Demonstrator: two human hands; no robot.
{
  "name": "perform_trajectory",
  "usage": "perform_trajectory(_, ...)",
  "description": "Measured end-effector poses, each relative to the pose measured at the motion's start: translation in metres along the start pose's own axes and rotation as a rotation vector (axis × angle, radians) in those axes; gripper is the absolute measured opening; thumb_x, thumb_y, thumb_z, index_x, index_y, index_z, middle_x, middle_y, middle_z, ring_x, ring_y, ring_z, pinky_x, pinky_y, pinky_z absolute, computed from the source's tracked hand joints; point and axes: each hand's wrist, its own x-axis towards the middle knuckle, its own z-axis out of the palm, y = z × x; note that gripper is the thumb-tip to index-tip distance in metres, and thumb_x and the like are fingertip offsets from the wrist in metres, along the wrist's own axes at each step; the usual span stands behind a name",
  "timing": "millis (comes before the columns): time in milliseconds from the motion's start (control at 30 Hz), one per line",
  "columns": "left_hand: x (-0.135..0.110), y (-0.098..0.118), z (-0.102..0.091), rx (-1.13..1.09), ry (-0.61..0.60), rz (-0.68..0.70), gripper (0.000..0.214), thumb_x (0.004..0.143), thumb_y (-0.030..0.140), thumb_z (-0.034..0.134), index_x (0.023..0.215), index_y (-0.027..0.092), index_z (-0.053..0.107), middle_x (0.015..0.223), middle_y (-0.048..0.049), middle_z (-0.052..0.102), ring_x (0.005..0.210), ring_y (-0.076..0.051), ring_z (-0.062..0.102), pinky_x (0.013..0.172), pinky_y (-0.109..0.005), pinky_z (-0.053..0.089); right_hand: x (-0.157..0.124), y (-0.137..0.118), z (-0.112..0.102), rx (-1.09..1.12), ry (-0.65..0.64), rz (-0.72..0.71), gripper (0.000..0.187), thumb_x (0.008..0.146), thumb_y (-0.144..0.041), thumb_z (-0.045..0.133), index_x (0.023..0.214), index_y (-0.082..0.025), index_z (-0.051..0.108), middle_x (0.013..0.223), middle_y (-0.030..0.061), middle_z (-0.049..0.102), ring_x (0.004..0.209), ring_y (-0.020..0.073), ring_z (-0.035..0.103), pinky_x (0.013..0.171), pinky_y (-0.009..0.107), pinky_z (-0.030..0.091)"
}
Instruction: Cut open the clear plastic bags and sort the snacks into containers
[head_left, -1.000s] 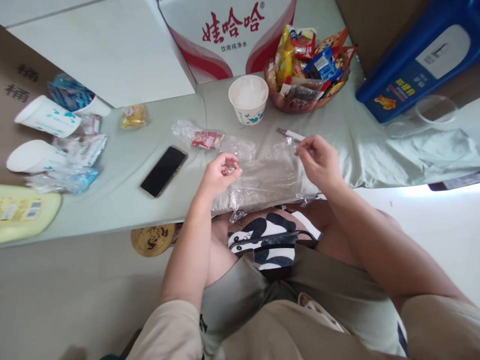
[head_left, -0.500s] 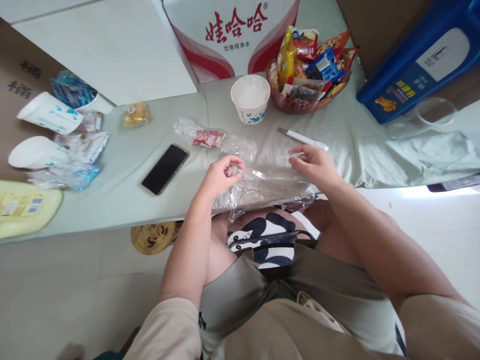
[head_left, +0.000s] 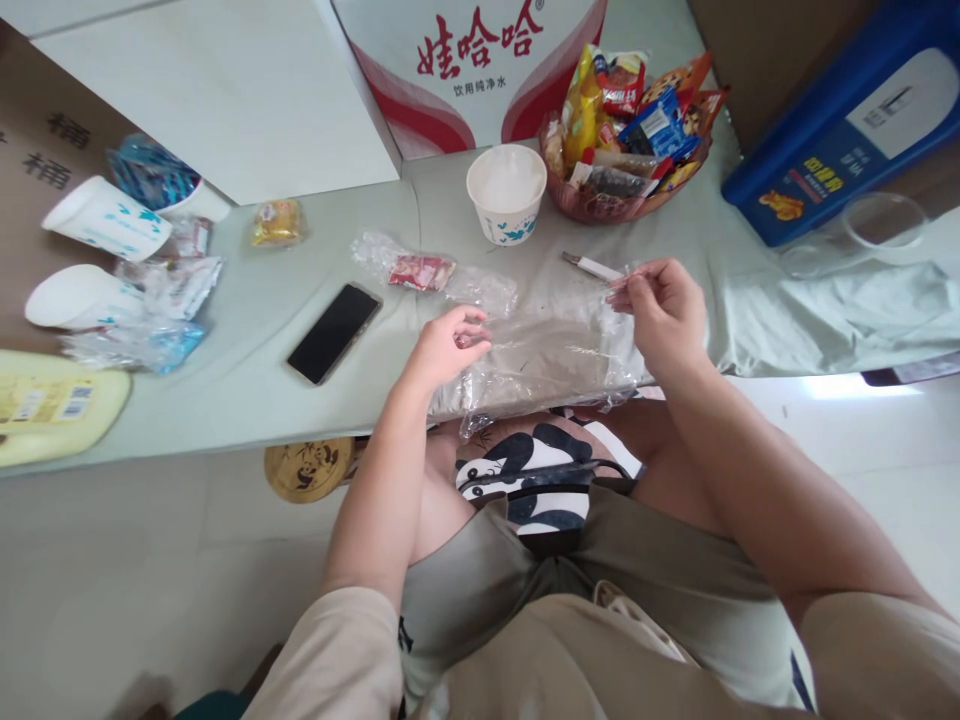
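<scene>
A crumpled sheet of clear plastic film (head_left: 551, 350) lies spread along the front edge of the cloth-covered table. My right hand (head_left: 666, 310) pinches its right edge between thumb and fingers, slightly lifted. At the film's left side, my left hand (head_left: 452, 345) rests with curled fingers, a gap showing between thumb and forefinger. Behind my right hand lies a white-handled utility knife (head_left: 598, 268), partly covered. Beyond the film, a small red snack packet (head_left: 421, 272) sits on more clear wrapping. A white paper cup (head_left: 508, 205) stands upright farther back.
A snack basket (head_left: 622, 205) stands beside the cup, with a blue bottle (head_left: 832, 130) and clear plastic cup (head_left: 885, 225) to its right. Leftward are a phone (head_left: 334, 333), yellow packet (head_left: 276, 222), tipped paper cups (head_left: 109, 218), wrappers (head_left: 176, 290) and yellow jug (head_left: 64, 410).
My right hand has risen slightly and moved right, its fingers closing on the film's edge, and now covers part of the knife. My left hand has hardly moved.
</scene>
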Motion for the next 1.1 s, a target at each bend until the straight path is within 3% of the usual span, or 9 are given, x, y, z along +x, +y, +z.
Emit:
perform_trajectory(133,0.0,0.007,-0.002,-0.185,-0.055,0.009,0.033,0.074,0.036,0.08,0.097,0.017,0.067,0.084,-0.005,0.076,0.073,-0.014,0.069,0.068,-0.025,0.053,0.0,-0.004,-0.002,-0.022,-0.006,0.016,0.024,0.099,-0.048,0.057,0.092,-0.026,0.05,0.084,-0.0002,0.07,0.043,0.0073,0.05,0.041,0.025,0.04)
perform_trajectory(233,0.001,0.007,-0.004,-0.252,0.02,0.046,0.033,0.082,0.05,0.073,0.084,0.017,0.067,0.079,-0.0067,0.076,0.066,-0.013,0.067,0.061,-0.024,0.052,0.0,-0.006,-0.004,-0.056,-0.008,0.03,0.023,0.098,-0.046,0.058,0.092,-0.026,0.051,0.076,-0.0025,0.067,0.038,0.0058,0.042,0.039,0.025,0.033)
perform_trajectory(367,0.006,0.002,-0.003,-0.244,0.2,0.134,0.033,0.085,0.051,0.071,0.082,0.019,0.066,0.084,-0.0061,0.076,0.073,-0.013,0.069,0.067,-0.024,0.055,0.0,-0.008,-0.004,-0.113,-0.023,0.07,0.024,0.098,-0.048,0.059,0.094,-0.025,0.052,0.069,-0.0039,0.064,0.037,0.0067,0.043,0.038,0.024,0.03)
perform_trajectory(433,0.008,-0.001,-0.003,-0.256,0.228,0.12,0.035,0.085,0.053,0.071,0.083,0.019,0.064,0.078,-0.0039,0.073,0.064,-0.012,0.066,0.058,-0.023,0.052,0.0,-0.009,-0.004,-0.116,-0.022,0.071,0.026,0.097,-0.05,0.059,0.094,-0.026,0.052,0.066,-0.0046,0.062,0.037,0.0069,0.043,0.038,0.024,0.029)
perform_trajectory(533,0.008,-0.003,-0.004,-0.289,0.176,0.062,0.036,0.079,0.052,0.076,0.091,0.021,0.062,0.068,0.0012,0.067,0.051,-0.009,0.059,0.048,-0.021,0.045,0.001,-0.01,-0.004,-0.07,0.02,0.066,0.029,0.096,-0.053,0.06,0.093,-0.026,0.051,0.062,-0.0061,0.059,0.036,0.0067,0.041,0.037,0.023,0.027)
perform_trajectory(667,0.004,0.001,-0.005,-0.319,0.074,0.037,0.047,0.066,0.032,0.086,0.105,0.022,0.06,0.074,0.0028,0.069,0.064,-0.011,0.066,0.059,-0.021,0.051,0.005,-0.011,-0.005,0.008,0.096,0.076,0.032,0.094,-0.056,0.061,0.091,-0.027,0.049,0.059,-0.0075,0.057,0.036,0.007,0.038,0.035,0.023,0.024)
perform_trajectory(800,0.005,0.002,-0.005,-0.367,0.131,0.005,0.04,0.067,0.022,0.081,0.101,0.022,0.06,0.074,0.0041,0.067,0.057,-0.009,0.062,0.053,-0.02,0.048,0.007,-0.009,-0.008,0.055,0.119,0.079,0.031,0.094,-0.055,0.062,0.09,-0.027,0.049,0.06,-0.0058,0.06,0.037,0.0083,0.039,0.035,0.024,0.025)
perform_trajectory(967,0.012,-0.002,-0.012,-0.529,0.327,0.058,0.038,0.07,0.032,0.085,0.096,0.024,0.059,0.074,0.0033,0.067,0.045,-0.005,0.047,0.041,-0.019,0.033,0.007,-0.003,-0.012,0.06,0.116,0.079,0.028,0.095,-0.055,0.06,0.091,-0.028,0.051,0.063,-0.0039,0.062,0.038,0.0096,0.041,0.036,0.026,0.026)
perform_trajectory(1100,0.01,-0.002,-0.018,-0.647,0.342,0.072,0.053,0.073,0.049,0.085,0.113,0.029,0.058,0.09,-0.0006,0.072,0.065,-0.011,0.064,0.054,-0.022,0.046,0.007,-0.004,-0.011,0.067,0.144,0.104,0.026,0.095,-0.052,0.06,0.092,-0.028,0.051,0.063,-0.0046,0.061,0.038,0.0094,0.04,0.036,0.025,0.026)
